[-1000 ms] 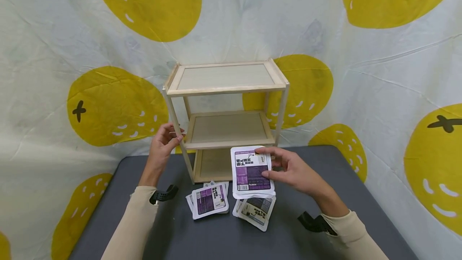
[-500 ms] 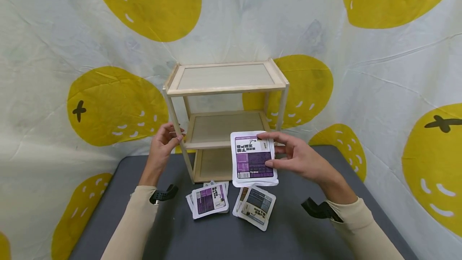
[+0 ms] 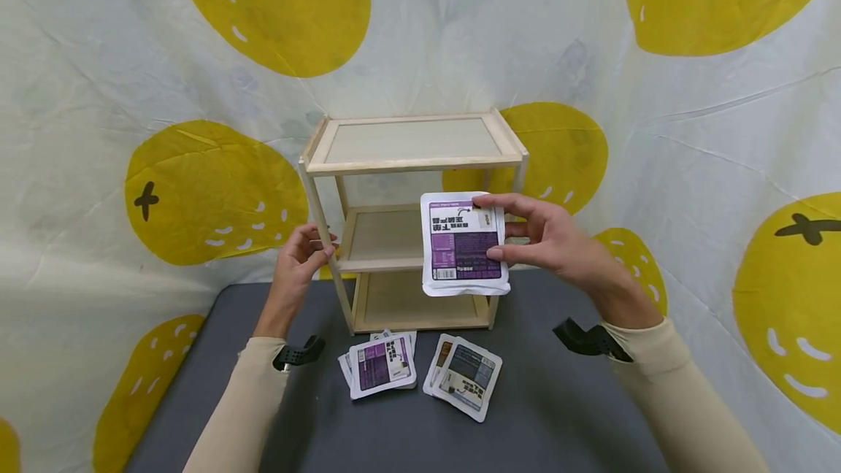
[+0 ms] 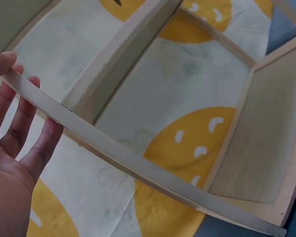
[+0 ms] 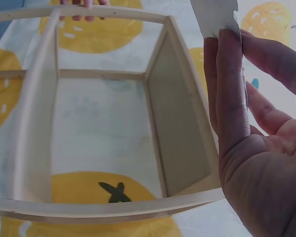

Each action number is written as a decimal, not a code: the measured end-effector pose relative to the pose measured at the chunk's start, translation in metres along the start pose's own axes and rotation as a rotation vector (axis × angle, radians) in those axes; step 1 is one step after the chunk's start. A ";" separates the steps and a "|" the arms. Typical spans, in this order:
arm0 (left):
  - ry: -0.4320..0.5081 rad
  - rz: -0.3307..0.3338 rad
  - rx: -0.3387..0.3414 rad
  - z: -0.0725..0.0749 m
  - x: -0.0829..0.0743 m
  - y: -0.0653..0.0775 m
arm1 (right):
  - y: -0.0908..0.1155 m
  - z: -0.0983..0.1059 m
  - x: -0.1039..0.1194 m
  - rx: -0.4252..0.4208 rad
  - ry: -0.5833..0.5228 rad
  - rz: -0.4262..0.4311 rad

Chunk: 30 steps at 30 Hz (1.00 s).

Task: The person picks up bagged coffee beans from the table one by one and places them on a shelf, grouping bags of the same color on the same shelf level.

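My right hand (image 3: 548,239) pinches a white and purple food pouch (image 3: 463,243) by its right side, thumb in front and fingers behind. It is held up before the middle tier of a small wooden shelf rack (image 3: 410,164), hiding part of that tier. In the right wrist view the pouch (image 5: 217,17) shows as a pale edge between the fingers. My left hand (image 3: 296,272) holds the rack's left front post (image 4: 123,148), thumb on one side and fingers on the other. On the table before the rack lie a pile of purple pouches (image 3: 381,367) and a pile with a grey-labelled pouch (image 3: 468,379) uppermost.
The dark grey table (image 3: 558,400) carries the three-tier rack near its back edge. Behind it hangs a pale cloth (image 3: 420,35) printed with yellow fruit. Both wrists wear black straps.
My right hand has lifted the purple pouch from just above the right-hand pile up to the height of the middle tier. The left hand has stayed on the post.
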State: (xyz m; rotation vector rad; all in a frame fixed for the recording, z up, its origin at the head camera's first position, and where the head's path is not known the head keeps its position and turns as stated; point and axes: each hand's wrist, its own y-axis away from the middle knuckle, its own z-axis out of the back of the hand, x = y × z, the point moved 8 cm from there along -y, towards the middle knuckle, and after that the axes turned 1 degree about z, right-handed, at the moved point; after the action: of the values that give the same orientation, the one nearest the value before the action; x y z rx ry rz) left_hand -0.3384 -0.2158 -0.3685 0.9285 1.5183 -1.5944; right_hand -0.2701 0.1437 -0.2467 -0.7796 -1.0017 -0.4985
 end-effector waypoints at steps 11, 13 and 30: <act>-0.022 -0.011 0.011 0.001 0.002 0.000 | -0.023 0.020 0.021 -0.038 0.065 -0.007; -0.020 -0.006 0.010 0.001 0.003 0.000 | -0.026 0.025 0.025 -0.057 0.084 -0.018; -0.026 -0.025 0.006 0.000 -0.001 0.000 | -0.057 0.064 0.048 -0.089 0.038 -0.013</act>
State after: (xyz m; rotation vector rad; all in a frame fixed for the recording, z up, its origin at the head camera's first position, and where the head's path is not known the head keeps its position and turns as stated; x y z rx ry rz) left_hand -0.3383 -0.2160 -0.3676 0.8920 1.5131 -1.6232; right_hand -0.3227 0.1559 -0.1643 -0.8403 -0.9552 -0.5703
